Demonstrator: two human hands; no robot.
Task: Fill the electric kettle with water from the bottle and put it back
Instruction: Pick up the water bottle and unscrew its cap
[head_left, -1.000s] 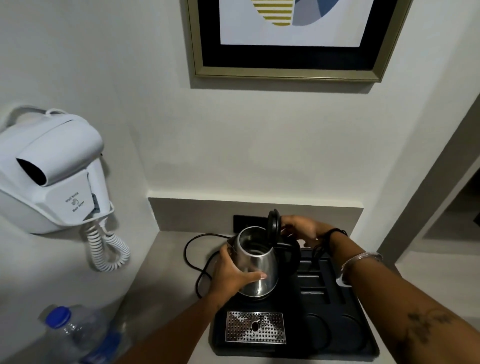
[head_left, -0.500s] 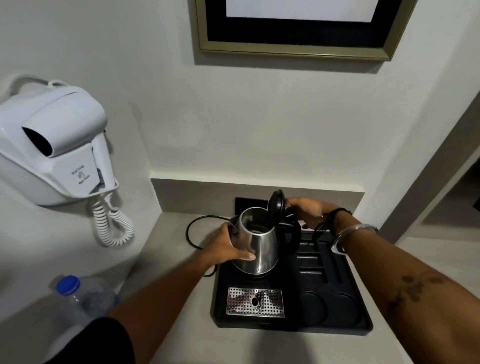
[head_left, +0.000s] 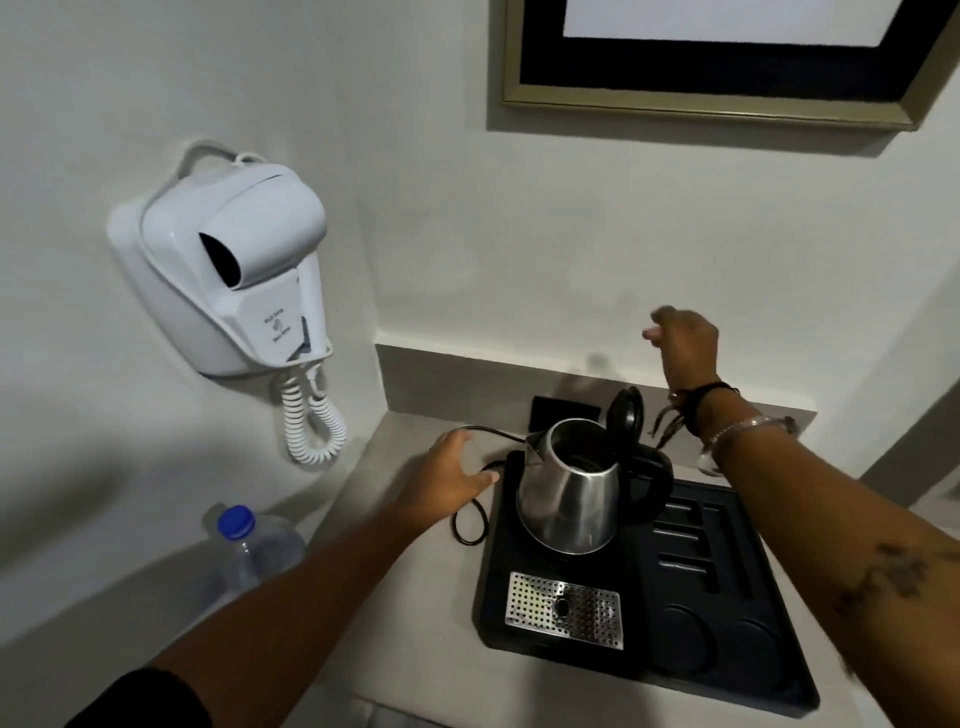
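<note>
A steel electric kettle with a black handle stands on the black tray, its black lid flipped up and open. My left hand hovers just left of the kettle over the black cord, fingers spread, holding nothing. My right hand is raised above and behind the kettle near the wall, fingers loosely apart and empty. A clear water bottle with a blue cap stands at the lower left, partly behind my left forearm.
A white wall-mounted hair dryer with a coiled cord hangs on the left wall. A perforated metal drip plate sits in the tray's front. The kettle cord loops on the counter. A framed picture hangs above.
Both hands have let go of the kettle: the left drew back to the left, the right lifted up off the lid and handle. The view shifted right.
</note>
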